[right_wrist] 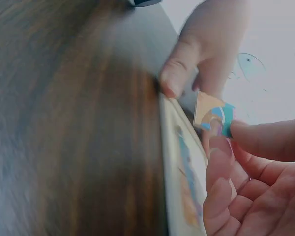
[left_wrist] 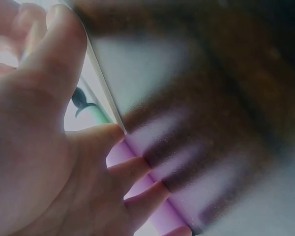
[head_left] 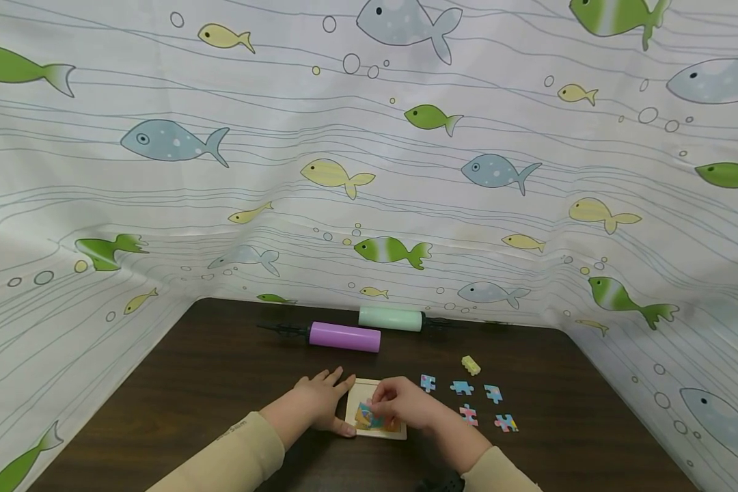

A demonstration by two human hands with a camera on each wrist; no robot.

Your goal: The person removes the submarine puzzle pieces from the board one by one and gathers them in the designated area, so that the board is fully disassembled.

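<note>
A small pale wooden puzzle tray lies on the dark table, with colourful pieces fitted along its near part. My left hand spreads its fingers at the tray's left side, the thumb touching the near left corner and the index finger by the far one. Over the tray, my right hand pinches a puzzle piece between thumb and fingers. That piece, orange, blue and teal, is tilted and held above the tray in the right wrist view. Right of the tray lie several loose puzzle pieces.
A pale yellow toy block sits beyond the loose pieces. Behind the tray lie a purple hand pump and a mint green one, both with black ends. Fish-patterned white cloth surrounds the table's back and sides.
</note>
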